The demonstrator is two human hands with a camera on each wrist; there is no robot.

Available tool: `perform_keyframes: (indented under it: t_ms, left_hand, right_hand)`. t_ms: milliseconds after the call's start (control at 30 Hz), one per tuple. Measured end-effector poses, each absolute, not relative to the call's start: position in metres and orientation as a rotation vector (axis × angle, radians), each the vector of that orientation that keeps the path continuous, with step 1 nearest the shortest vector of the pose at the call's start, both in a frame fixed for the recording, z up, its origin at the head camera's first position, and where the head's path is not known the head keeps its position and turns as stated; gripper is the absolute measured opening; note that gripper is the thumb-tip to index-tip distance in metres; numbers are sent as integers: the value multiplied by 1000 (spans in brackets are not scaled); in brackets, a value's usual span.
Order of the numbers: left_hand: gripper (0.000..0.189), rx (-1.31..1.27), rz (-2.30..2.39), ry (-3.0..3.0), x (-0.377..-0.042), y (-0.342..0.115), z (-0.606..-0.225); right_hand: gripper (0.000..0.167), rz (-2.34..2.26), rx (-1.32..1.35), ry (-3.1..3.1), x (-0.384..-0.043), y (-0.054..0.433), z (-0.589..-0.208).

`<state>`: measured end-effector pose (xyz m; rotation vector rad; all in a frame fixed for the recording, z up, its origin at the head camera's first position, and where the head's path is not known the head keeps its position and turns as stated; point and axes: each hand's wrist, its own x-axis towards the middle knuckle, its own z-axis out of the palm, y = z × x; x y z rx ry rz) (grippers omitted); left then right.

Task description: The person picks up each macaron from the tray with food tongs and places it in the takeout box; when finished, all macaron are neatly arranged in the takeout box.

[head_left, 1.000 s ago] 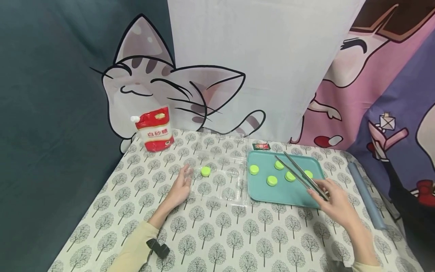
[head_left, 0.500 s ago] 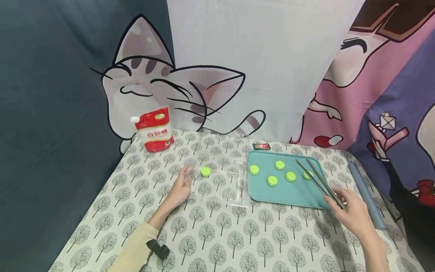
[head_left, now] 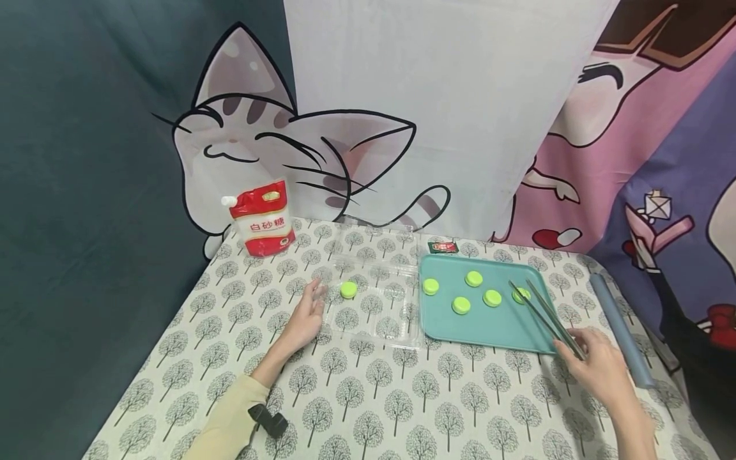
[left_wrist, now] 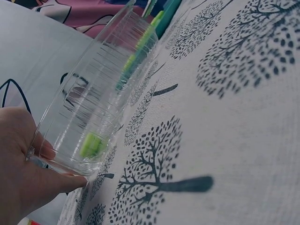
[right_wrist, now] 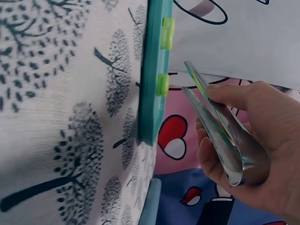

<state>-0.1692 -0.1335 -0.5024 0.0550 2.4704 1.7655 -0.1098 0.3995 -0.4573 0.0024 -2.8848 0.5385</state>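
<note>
A clear plastic container lies in the middle of the table with its lid raised behind it, and one green macaron sits inside at the left. My left hand pinches the container's left wall, fingers inside and thumb outside in the left wrist view. My right hand holds metal tongs, their arms apart. In the head view the tong tips come down either side of the rightmost macaron on the teal tray. Several other green macarons lie spread over that tray.
A red and white sugar pouch stands at the back left. Behind the tray lies a small green and red packet. A grey-blue rod runs along the right table edge. Printed curtains hang behind the table.
My right hand and the tongs have moved right and toward me, from over the tray's middle to the rightmost macaron. My left hand stays on the container.
</note>
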Motion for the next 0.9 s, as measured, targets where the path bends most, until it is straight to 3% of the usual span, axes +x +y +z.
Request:
perform_keyframes:
  t_ms: [900]
  left_hand:
    - [61, 38, 1753, 2481, -166, -132, -498]
  right_hand:
    - [43, 523, -42, -2938, -111, 412, -478]
